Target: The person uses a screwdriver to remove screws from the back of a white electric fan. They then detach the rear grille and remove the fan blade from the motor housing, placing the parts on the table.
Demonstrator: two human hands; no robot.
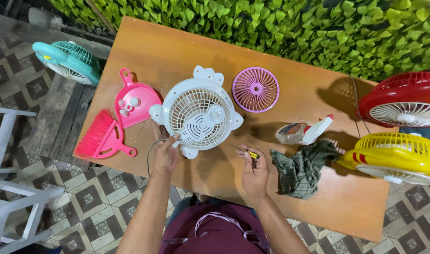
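while the white fan point(200, 114) lies flat on the wooden table point(215, 174), the left hand point(165, 155) presses its fingers on the fan's lower left edge, likely to keep it from sliding. the right hand point(254, 173) pinches a small screwdriver point(247, 152) with a yellow handle, its tip aimed at the fan. a purple grill point(256, 89) lies apart behind the fan (it looks taken off). small white bits sit in the pink dustpan point(133, 103), maybe so they don't roll away. the spray bottle point(303, 131) lies on its side by a green rag point(302, 169); its label is too blurry to tell.
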